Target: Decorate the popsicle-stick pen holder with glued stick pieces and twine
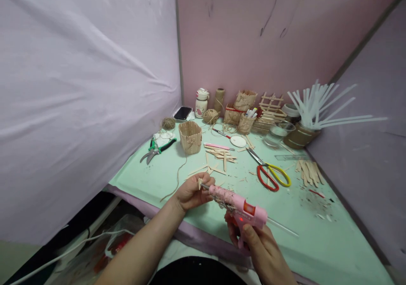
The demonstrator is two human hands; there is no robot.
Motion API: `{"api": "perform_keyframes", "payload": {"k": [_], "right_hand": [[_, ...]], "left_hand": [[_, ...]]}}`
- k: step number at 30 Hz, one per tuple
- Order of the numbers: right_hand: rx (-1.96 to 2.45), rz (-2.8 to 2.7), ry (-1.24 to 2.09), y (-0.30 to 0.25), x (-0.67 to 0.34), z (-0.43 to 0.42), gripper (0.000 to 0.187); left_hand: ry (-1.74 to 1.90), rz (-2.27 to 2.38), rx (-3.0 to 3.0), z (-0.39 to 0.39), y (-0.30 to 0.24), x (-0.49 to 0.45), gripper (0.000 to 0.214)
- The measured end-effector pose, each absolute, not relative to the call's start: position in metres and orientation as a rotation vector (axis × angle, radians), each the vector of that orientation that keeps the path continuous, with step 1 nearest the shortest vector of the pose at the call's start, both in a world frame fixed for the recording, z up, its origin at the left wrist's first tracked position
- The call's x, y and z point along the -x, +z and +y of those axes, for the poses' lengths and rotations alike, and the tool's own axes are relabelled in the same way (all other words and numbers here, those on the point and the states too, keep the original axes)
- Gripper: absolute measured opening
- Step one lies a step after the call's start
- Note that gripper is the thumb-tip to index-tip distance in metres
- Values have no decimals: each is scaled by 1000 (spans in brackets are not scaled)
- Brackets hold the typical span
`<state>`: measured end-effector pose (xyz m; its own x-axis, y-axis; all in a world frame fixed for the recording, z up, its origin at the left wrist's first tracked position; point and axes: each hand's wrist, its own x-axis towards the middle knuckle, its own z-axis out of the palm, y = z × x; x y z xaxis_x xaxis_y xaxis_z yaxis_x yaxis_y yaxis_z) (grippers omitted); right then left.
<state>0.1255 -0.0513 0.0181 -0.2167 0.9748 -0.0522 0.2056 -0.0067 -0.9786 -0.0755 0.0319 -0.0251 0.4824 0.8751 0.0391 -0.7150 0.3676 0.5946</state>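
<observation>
My right hand [263, 247] is wrapped round the handle of a pink hot glue gun [234, 202], with a red light glowing on its side. A clear glue stick [283, 226] pokes out of its back end. The nozzle meets a small pale wooden piece [200, 184] pinched between the fingers of my left hand [195, 192]. Beyond the left hand stands a woven-looking wooden basket [190, 138], and a length of twine [178, 179] trails from it. Cut craft sticks [218, 154] lie scattered on the green table in front of both hands.
Red-and-yellow-handled scissors [268, 171] lie open to the right; green-handled pruning shears [155, 150] lie left. Along the back are twine balls [211, 116], a bottle [201, 104], a glass bowl [279, 135] and a pot of glue sticks [301, 137]. Fabric walls [104, 73] enclose the table.
</observation>
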Motion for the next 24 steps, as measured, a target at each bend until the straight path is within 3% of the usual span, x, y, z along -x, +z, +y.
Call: {"api": "perform_keyframes", "payload": {"k": [24], "right_hand": [[1271, -1611, 1263, 5, -132, -51, 56]], "left_hand": [[1039, 314, -565, 31, -21, 75, 37]]}}
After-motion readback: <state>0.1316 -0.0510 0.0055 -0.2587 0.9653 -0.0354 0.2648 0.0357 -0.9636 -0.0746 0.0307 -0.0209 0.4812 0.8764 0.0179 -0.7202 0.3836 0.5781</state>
